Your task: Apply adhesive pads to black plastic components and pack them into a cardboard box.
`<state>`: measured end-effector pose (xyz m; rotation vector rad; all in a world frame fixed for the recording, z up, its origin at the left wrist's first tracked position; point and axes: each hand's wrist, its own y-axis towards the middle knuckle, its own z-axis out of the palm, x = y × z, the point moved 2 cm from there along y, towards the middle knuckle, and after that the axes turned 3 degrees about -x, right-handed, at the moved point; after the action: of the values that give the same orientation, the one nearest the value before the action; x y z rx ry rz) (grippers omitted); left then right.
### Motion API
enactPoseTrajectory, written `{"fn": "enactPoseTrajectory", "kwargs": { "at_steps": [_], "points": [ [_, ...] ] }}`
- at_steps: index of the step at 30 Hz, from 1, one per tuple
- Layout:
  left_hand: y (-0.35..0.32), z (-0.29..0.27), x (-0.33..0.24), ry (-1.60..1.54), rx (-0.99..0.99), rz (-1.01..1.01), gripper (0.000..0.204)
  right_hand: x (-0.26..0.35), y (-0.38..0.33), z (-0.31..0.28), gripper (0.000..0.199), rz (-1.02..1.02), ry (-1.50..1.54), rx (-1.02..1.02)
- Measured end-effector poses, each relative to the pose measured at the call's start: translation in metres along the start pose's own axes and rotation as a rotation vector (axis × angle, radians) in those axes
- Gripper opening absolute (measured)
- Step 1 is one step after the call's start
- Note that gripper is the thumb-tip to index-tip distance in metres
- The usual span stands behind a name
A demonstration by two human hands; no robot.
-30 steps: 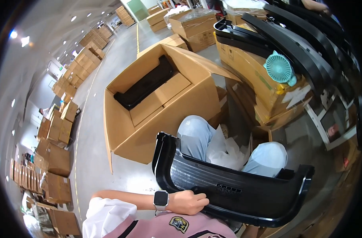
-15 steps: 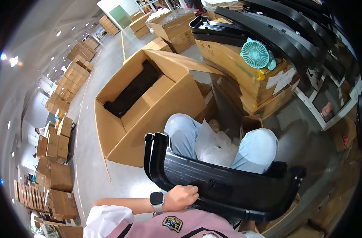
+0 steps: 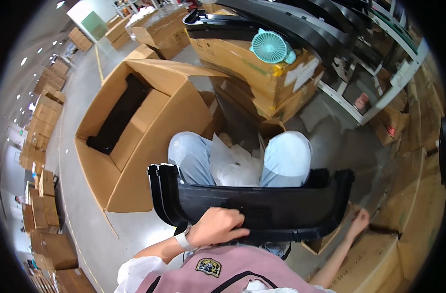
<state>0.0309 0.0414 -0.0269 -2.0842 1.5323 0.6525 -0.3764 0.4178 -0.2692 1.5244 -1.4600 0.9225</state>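
1. Large open cardboard box [image 3: 135, 132] on the grey floor to the left, flaps raised, with a long black part [image 3: 116, 117] lying in its trough.
2. Stacked cartons [image 3: 262, 73] straight ahead, topped by a small teal fan [image 3: 270, 46] and more long black mouldings [image 3: 281, 19].
3. White metal shelving [image 3: 379, 73] at upper right; rows of cartons [image 3: 42, 122] along the far left.
4. Crumpled clear plastic wrap [image 3: 235, 163] between the two knees in pale blue trousers, directly behind the tray.
5. Black plastic tray [image 3: 262, 205]: long, shallow, curved at both ends, resting across the lap; layered edges at the left end suggest several nested together.
6. Left hand [image 3: 215, 227], with a white wristwatch [image 3: 183, 240] on the wrist: fingers curled over the near rim of the tray, gripping it.
7. Right hand [image 3: 359, 222]: beside the tray's right end, just above a carton [image 3: 374, 259]; fingers loosely bent; contact with the tray cannot be told.
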Motion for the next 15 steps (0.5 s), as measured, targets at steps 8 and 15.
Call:
{"fn": "enactPoseTrajectory", "kwargs": {
  "at_steps": [8,15],
  "points": [
    [0.038,-0.034,-0.037,-0.549,-0.420,0.145,0.006,0.362,-0.160,0.077,0.016,-0.384,0.354,0.102],
    [0.022,-0.038,-0.027,-0.825,-0.626,0.025,0.012,0.387,-0.241,0.163,0.017,-1.083,0.509,0.486]
  ]
}}
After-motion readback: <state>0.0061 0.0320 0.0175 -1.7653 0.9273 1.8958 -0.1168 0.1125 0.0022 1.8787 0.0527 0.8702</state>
